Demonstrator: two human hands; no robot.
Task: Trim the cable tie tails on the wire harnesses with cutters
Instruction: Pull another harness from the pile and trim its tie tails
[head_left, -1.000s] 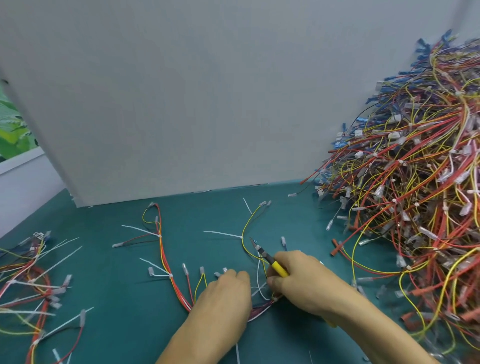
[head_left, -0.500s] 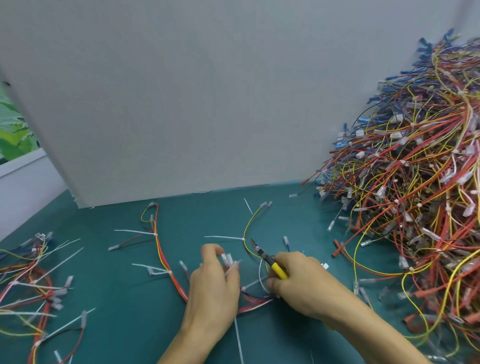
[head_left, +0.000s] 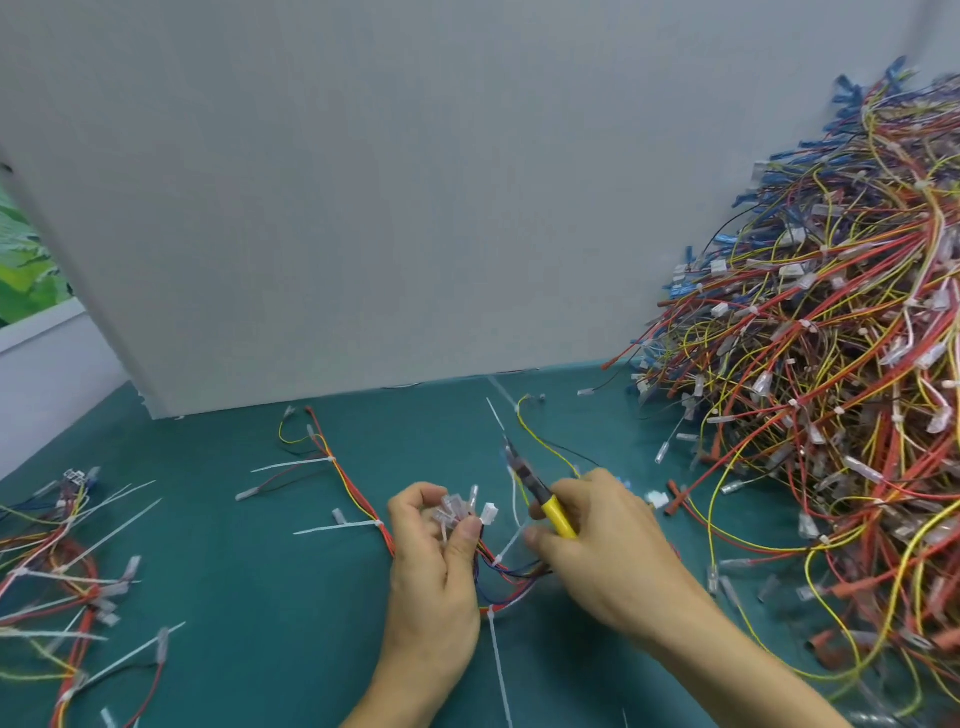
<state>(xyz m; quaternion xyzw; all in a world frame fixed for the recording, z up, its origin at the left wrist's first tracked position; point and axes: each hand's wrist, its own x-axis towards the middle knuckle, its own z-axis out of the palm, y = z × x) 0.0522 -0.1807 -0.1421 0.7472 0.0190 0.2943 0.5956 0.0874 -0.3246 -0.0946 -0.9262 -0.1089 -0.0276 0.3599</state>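
With the left hand (head_left: 431, 566) pinching the harness connectors (head_left: 457, 512) and the right hand (head_left: 602, 551) gripping the cutters (head_left: 540, 491), each cable tie tail (head_left: 498, 670) is probably best snipped flush at its head.

- You can read nothing here: no legible text, number or sign on the cutters (head_left: 558, 515), the connectors (head_left: 488, 512), or the grey board (head_left: 363, 208) at the desk's (head_left: 260, 571) far edge.

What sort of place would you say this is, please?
Probably a wire-harness assembly bench in a factory: a large harness pile on a green mat, untrimmed cable ties, and cutters in the right hand.
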